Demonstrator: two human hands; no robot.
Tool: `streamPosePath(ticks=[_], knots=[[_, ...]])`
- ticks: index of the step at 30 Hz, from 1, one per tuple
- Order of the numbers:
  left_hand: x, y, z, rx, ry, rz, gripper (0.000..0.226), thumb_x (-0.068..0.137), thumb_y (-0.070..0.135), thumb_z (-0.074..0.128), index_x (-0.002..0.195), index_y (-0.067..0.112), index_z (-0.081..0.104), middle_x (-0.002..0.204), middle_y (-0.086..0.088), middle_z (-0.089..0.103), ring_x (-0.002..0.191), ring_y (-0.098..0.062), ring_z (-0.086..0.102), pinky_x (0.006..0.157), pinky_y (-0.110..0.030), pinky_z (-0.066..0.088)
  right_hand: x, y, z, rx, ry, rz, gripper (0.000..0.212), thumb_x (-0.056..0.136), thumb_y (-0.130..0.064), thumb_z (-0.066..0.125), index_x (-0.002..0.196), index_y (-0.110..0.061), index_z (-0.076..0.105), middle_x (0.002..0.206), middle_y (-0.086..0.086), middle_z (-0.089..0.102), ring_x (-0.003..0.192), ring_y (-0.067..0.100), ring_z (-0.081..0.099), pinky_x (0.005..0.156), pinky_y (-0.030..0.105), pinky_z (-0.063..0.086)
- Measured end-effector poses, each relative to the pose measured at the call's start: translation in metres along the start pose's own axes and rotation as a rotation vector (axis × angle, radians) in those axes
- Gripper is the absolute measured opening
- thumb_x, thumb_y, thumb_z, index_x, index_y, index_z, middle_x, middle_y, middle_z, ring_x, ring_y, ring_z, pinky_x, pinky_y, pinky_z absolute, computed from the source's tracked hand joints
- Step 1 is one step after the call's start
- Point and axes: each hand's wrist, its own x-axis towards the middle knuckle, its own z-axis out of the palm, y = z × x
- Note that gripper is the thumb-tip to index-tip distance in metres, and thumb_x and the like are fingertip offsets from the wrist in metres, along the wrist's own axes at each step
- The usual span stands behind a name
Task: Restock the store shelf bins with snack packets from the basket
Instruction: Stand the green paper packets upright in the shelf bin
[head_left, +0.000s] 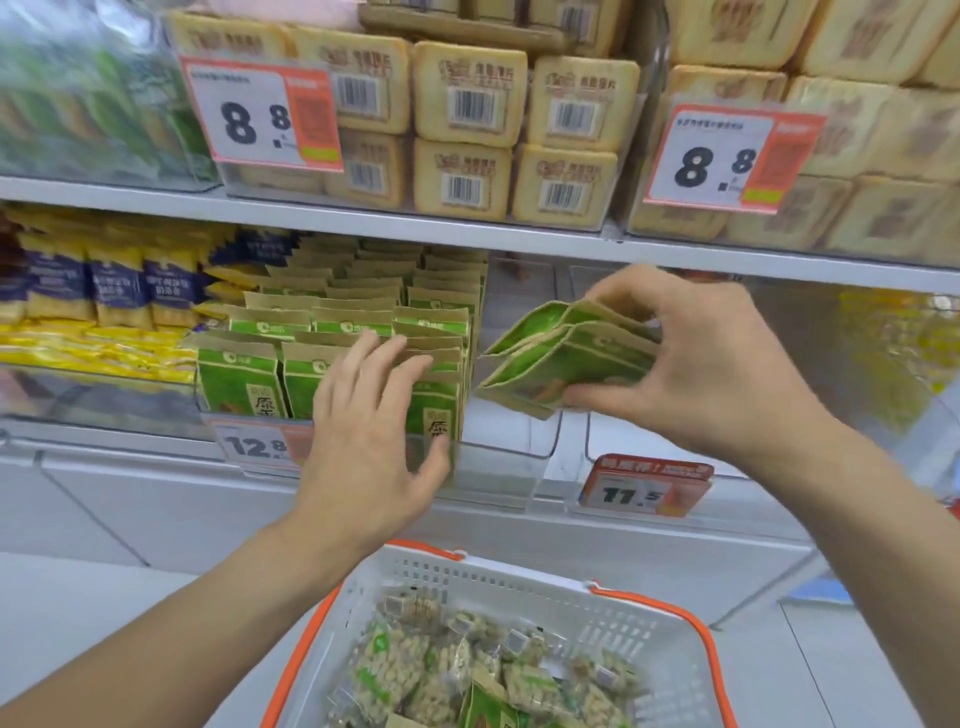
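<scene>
With our left hand (371, 415) spread flat against the standing green packets (332, 364) in the clear bin (498, 457), our right hand (696, 358) pinches a small stack (566, 358) beside them, which we should slide upright into the gap

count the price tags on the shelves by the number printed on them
White-and-red 8.8 price tags: 2, upper shelf, left and right
White-and-red 12.8 price tag: 1, partly behind the left hand
Red 11.5 price tag: 1, lower shelf
Total: 4
</scene>
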Motion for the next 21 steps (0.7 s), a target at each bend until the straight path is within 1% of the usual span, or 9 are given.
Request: streamPosePath(ticks=[1,3,4,6,9,10,12,17,21], knots=[[-0.001,-0.002,0.001,0.018,-0.018,-0.001,0.065,0.077,0.036,0.065,0.136,0.014,0.050,0.148,-0.007,0.042,0.148,-0.028,0.023,0.116,-0.055,0.026,0.008,-0.001,0.006,-0.045,-0.071,0.025,0.052,0.058,-0.039,0.092,0.102,-0.029,0.065,0.087,-0.014,0.072,0.081,0.012,0.068,0.077,0.039,0.057],[-0.002,-0.004,0.002,0.028,-0.040,0.007,0.067,0.078,0.034,0.068,0.139,0.016,0.046,0.151,-0.007,0.038,0.149,-0.026,0.020,0.117,-0.054,0.025,0.019,-0.002,0.024,-0.152,-0.194,0.041,0.052,0.058,-0.044,0.087,0.102,-0.030,0.062,0.088,-0.010,0.072,0.084,0.020,0.067,0.083,0.040,0.053],[-0.002,-0.004,0.002,0.026,-0.044,0.009,0.067,0.079,0.033,0.069,0.139,0.016,0.046,0.152,-0.006,0.037,0.150,-0.025,0.019,0.117,-0.054,0.024,0.023,-0.002,0.035,-0.217,-0.249,0.032,0.052,0.060,-0.047,0.085,0.102,-0.030,0.060,0.087,-0.010,0.071,0.084,0.021,0.065,0.085,0.038,0.049],[-0.002,-0.004,0.002,0.014,-0.046,0.007,0.065,0.080,0.034,0.066,0.140,0.018,0.045,0.153,-0.004,0.036,0.150,-0.023,0.017,0.118,-0.052,0.022,0.026,0.000,0.057,-0.311,-0.372,0.027,0.048,0.065,-0.052,0.080,0.100,-0.031,0.055,0.085,-0.011,0.066,0.081,0.020,0.058,0.086,0.037,0.041],[-0.003,-0.004,0.001,-0.003,-0.050,-0.005,0.063,0.082,0.033,0.065,0.139,0.020,0.044,0.153,-0.002,0.035,0.151,-0.021,0.016,0.118,-0.052,0.022,0.029,0.005,0.077,-0.281,-0.514,0.055,0.044,0.074,-0.052,0.076,0.106,-0.028,0.058,0.087,-0.011,0.061,0.083,0.019,0.053,0.092,0.039,0.036],[-0.003,-0.005,0.001,-0.005,-0.054,-0.005,0.063,0.082,0.032,0.066,0.139,0.021,0.043,0.154,-0.002,0.034,0.151,-0.021,0.016,0.119,-0.051,0.022,0.031,0.007,0.079,-0.241,-0.541,0.072,0.045,0.076,-0.052,0.075,0.110,-0.029,0.059,0.090,-0.012,0.059,0.086,0.018,0.051,0.093,0.039,0.034],[-0.003,-0.006,0.002,-0.008,-0.059,-0.005,0.063,0.082,0.029,0.069,0.139,0.022,0.043,0.154,-0.001,0.033,0.151,-0.019,0.015,0.120,-0.049,0.021,0.036,0.009,0.078,-0.177,-0.580,0.096,0.046,0.077,-0.052,0.076,0.116,-0.031,0.059,0.094,-0.013,0.057,0.090,0.017,0.048,0.091,0.037,0.030],[-0.003,-0.007,0.002,-0.003,-0.062,-0.004,0.063,0.082,0.027,0.069,0.139,0.023,0.043,0.154,0.000,0.033,0.151,-0.018,0.013,0.120,-0.048,0.019,0.041,0.014,0.075,-0.134,-0.606,0.095,0.045,0.077,-0.053,0.077,0.111,-0.029,0.061,0.097,-0.010,0.062,0.094,0.017,0.048,0.086,0.035,0.030],[-0.003,-0.007,0.002,0.003,-0.067,-0.005,0.063,0.083,0.028,0.069,0.140,0.023,0.042,0.155,0.000,0.032,0.151,-0.018,0.013,0.121,-0.047,0.019,0.041,0.011,0.078,-0.174,-0.632,0.082,0.045,0.075,-0.055,0.078,0.109,-0.030,0.061,0.096,-0.011,0.063,0.092,0.017,0.049,0.089,0.038,0.032]])
